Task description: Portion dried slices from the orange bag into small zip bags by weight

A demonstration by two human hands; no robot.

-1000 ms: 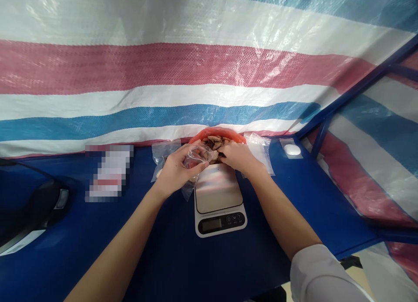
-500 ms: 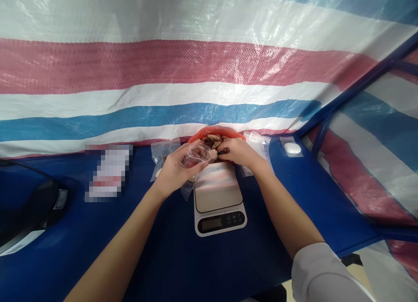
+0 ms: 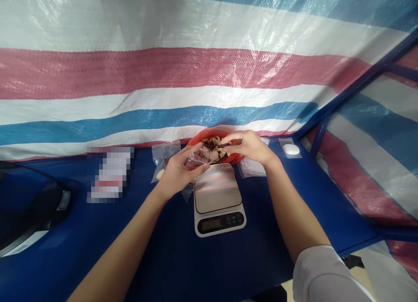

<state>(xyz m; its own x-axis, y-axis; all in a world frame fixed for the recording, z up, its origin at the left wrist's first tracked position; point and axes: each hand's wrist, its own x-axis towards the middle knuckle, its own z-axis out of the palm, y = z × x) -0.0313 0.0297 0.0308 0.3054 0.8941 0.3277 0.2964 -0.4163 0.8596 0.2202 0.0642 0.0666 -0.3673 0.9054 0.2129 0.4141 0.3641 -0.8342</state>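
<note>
My left hand is closed round a clear plastic bag, its mouth held apart above the far left corner of a kitchen scale. Behind the scale lies a red plastic bag, spread wide and full of dried brown-and-pale slices. Over the right side of these slices, my right hand has thumb and fingers bent together on what looks like a dark dried slice. The scale's plate carries nothing, and its display is dark.
Clear bags with pale contents lie left of the red bag. Flat clear bags are to its right, and a small bag with a white round item is farther right. A blurred-out packet and a black object occupy the left. Striped sheeting closes off the back.
My right hand has lifted and shifted right from among the slices, uncovering more of them and the red bag. The left hand and clear bag stay nearly in place.
</note>
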